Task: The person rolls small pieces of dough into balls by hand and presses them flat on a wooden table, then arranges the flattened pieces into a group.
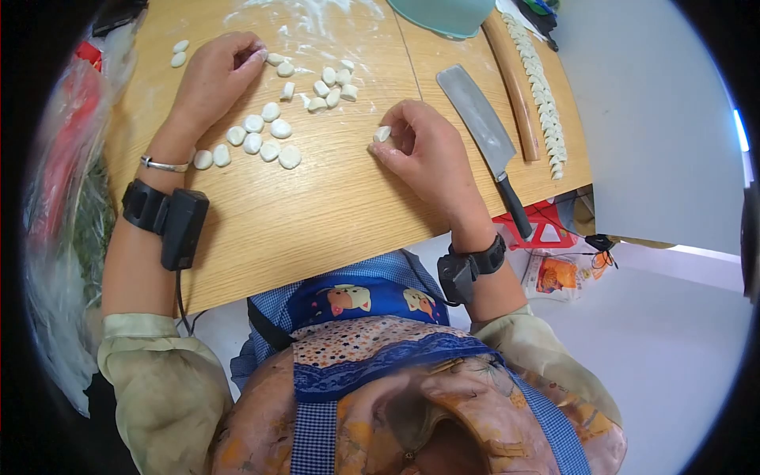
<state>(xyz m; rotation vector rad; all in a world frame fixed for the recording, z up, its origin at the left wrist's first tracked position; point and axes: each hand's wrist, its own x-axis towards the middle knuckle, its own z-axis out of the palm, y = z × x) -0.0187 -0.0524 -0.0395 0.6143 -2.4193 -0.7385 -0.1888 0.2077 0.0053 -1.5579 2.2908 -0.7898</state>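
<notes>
My right hand (423,154) is closed in a pinch on a small dough piece (382,134), above the wooden table. At the upper left, my left hand (222,75) has its fingers curled together beside a dough piece (275,59); whether it grips anything is hidden. Several flattened dough discs (269,150) lie between and below my hands. A group of thicker dough pieces (333,97) sits farther up, and two more pieces (179,59) rest left of my left hand.
A cleaver (478,111) lies right of my right hand, its black handle past the table edge. Beyond it are a wooden rolling pin (511,87) and a row of dumplings (542,95). A teal bowl (447,14) stands at the top; plastic bags (67,182) hang left.
</notes>
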